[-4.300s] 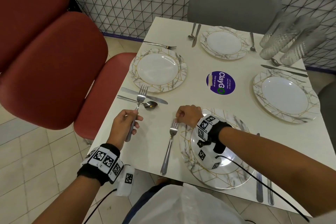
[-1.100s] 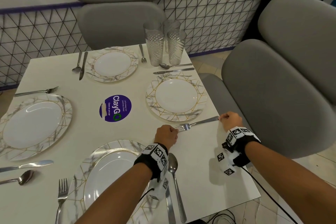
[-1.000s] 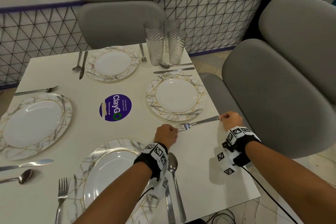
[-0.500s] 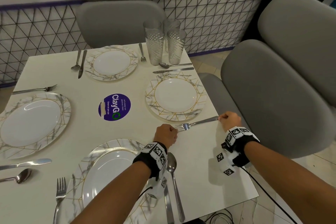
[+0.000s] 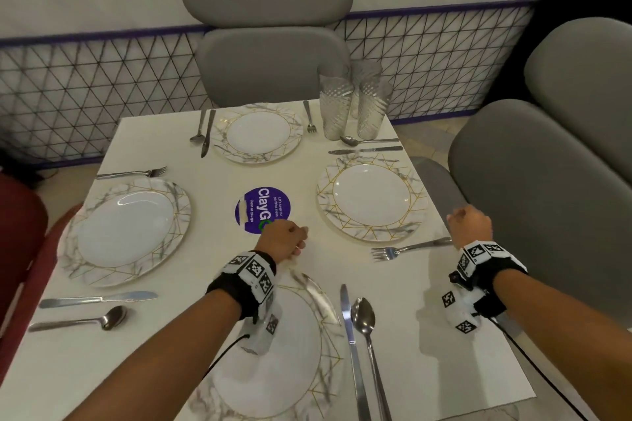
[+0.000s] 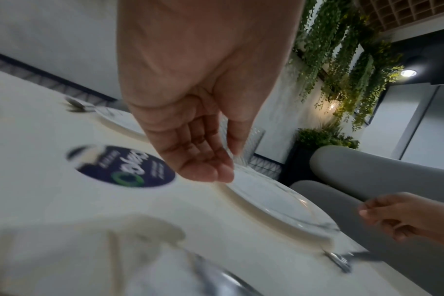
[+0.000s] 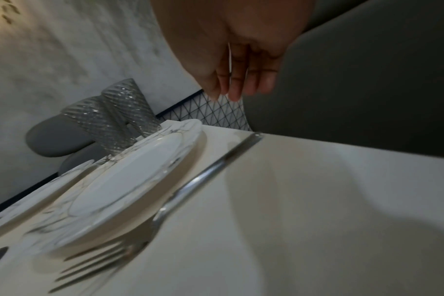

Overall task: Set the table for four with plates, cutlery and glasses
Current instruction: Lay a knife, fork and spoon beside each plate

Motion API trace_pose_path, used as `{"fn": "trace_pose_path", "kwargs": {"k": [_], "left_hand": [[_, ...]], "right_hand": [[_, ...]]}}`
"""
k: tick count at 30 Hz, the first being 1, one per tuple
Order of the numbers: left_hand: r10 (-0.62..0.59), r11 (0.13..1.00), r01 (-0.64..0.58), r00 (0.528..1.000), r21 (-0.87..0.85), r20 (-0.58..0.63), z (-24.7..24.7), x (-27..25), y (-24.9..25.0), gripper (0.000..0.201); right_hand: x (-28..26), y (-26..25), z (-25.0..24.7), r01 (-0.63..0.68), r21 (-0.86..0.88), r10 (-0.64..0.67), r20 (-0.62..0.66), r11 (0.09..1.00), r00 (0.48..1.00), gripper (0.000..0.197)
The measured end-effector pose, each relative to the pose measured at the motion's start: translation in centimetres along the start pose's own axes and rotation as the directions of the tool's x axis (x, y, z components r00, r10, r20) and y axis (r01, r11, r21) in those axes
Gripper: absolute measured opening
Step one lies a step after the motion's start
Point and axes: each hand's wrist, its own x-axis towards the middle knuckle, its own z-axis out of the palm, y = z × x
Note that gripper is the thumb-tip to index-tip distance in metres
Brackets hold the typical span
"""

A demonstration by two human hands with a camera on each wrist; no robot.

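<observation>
Several marbled plates sit on the white table [image 5: 205,284], each with cutlery beside it. A fork [image 5: 407,248] lies flat by the near rim of the right plate [image 5: 371,195], tines pointing left; the right wrist view shows this fork [image 7: 190,188] untouched. My left hand [image 5: 295,243] hovers above the table just left of the fork, its fingers [image 6: 210,160] loosely curled and empty. Just past the fork's handle end, my right hand [image 5: 461,220] is raised, and its fingers [image 7: 241,86] hang relaxed, holding nothing. Clustered clear glasses [image 5: 352,106] stand at the far right corner.
A knife [image 5: 352,335] and spoon [image 5: 364,314] lie right of the near plate [image 5: 307,369]. A purple round sticker [image 5: 262,210] marks the table's centre. Grey chairs [image 5: 547,181] stand at the right and far sides, a red seat [image 5: 20,215] at the left.
Both hands have let go of the fork and lifted off it. The left hand has drawn back to the left; the right hand has risen above the handle end. The fork stays on the table.
</observation>
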Motion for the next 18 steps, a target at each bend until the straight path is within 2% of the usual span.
{"fn": "trace_pose_path", "kwargs": {"k": [3,7,9,12,13,16,18], "left_hand": [[0.015,0.999,-0.014,0.999,0.037,-0.029,-5.0,-0.7,-0.5,0.019],[0.049,0.994,-0.045,0.998,0.098,-0.032,-10.5,-1.2,-0.8,0.012],[0.070,0.988,-0.064,0.997,0.141,-0.037,-12.4,-0.7,-0.5,0.012],[0.125,0.967,-0.108,0.990,0.232,-0.063,-14.0,0.8,0.7,0.011],[0.153,0.957,-0.131,0.986,0.259,-0.065,-14.1,1.5,1.4,0.016],[0.277,0.883,-0.233,0.959,0.407,-0.053,-13.7,4.2,4.1,0.053],[0.349,0.830,-0.294,0.937,0.473,-0.030,-12.7,6.3,6.1,0.069]], "right_hand": [[-0.4,-3.2,0.6,0.140,-0.041,-0.141,-0.021,0.989,0.990,0.028],[-0.7,-8.3,0.7,0.353,-0.068,-0.356,-0.036,0.933,0.934,0.034],[-0.2,-10.5,0.5,0.384,-0.060,-0.387,-0.057,0.921,0.920,0.035],[1.0,-13.6,-0.3,0.369,-0.079,-0.373,-0.044,0.926,0.927,0.040],[1.5,-14.4,-0.6,0.374,-0.108,-0.379,-0.027,0.921,0.925,0.042],[3.3,-16.6,-1.1,0.397,-0.160,-0.401,0.011,0.904,0.916,0.048],[5.0,-18.0,-1.1,0.443,-0.219,-0.440,0.063,0.869,0.896,0.051]]}}
